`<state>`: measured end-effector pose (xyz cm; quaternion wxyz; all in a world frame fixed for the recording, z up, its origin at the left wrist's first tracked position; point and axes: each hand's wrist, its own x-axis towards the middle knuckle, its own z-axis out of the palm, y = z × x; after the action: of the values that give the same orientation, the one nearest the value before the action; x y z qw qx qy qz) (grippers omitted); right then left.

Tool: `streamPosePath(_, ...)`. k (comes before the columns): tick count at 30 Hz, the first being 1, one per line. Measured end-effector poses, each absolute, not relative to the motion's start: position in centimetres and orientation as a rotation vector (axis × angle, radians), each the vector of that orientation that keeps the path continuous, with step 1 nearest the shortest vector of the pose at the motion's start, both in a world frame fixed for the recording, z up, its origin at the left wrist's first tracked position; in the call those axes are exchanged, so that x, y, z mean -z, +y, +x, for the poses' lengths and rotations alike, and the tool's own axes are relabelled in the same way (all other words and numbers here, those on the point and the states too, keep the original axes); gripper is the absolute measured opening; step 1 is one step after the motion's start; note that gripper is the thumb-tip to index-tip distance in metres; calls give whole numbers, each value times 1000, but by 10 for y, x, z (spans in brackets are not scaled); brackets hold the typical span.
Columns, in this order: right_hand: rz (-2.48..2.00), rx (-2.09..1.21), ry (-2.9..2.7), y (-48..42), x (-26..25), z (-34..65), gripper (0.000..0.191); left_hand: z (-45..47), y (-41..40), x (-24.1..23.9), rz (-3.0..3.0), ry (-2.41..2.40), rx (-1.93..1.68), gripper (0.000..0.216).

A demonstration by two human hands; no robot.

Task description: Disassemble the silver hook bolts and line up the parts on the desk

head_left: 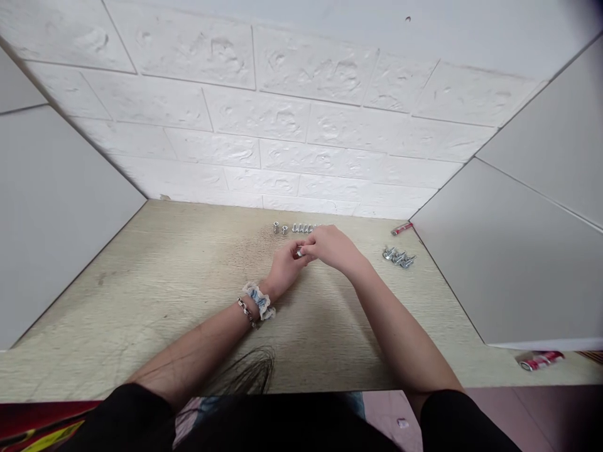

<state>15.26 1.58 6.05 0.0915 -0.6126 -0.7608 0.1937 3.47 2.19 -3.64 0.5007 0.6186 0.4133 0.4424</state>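
My left hand [284, 270], with a lace-edged scrunchie and a chain bracelet at its wrist, is closed around a small silvery piece [299, 252]. From the right, my right hand [332, 248] pinches the same piece with its fingertips. Fingers cover most of it, so I cannot tell its exact kind. Just behind the hands stands a row of several silver screws [301, 228], its right end hidden by my right hand. Left of that row are two thicker metal fasteners [280, 229], set slightly apart.
To the right lies a cluster of silver bolts with wide heads [399, 258]. A red battery [402, 228] sits in the back right corner, another red battery [539, 360] near the front right edge. A white brick-pattern wall [282, 150] and grey side panels enclose the wooden surface [164, 270].
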Motion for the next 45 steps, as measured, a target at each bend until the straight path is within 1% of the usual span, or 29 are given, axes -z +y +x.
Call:
streamPosePath(6, -1837, -501, -2324, 12, -63, 150, 20, 31, 18, 30, 1724, 1078, -1044, 22)
streamPosePath(10, -1798, -553, -2387, 12, -61, 149, 27, 30, 18, 28, 1728, 1122, -998, 30)
streamPosePath(12, -1771, -600, -2412, 12, -60, 151, 24, 29, 18, 28, 1731, 1115, -982, 35)
streamPosePath(16, -1703, -689, -2380, 16, -62, 159, 13, 30, 18, 29, 1719, 1100, -954, 36)
streamPosePath(19, -1739, -627, -2236, 22, -63, 171, 15, 31, 17, 28, 1682, 1154, -942, 46)
streamPosePath(21, -1765, -556, -2191, 28, -59, 178, 16, 32, 16, 26, 1626, 1193, -987, 43)
streamPosePath(24, -1781, -484, -2274, 37, -46, 183, 17, 32, 15, 23, 1518, 1211, -1076, 36)
streamPosePath(30, -1750, -433, -2496, 50, -18, 178, 17, 29, 22, 24, 1345, 1197, -1194, 38)
streamPosePath(45, -1807, -399, -2501, 51, -9, 175, 12, 30, 24, 25, 1253, 1150, -1164, 37)
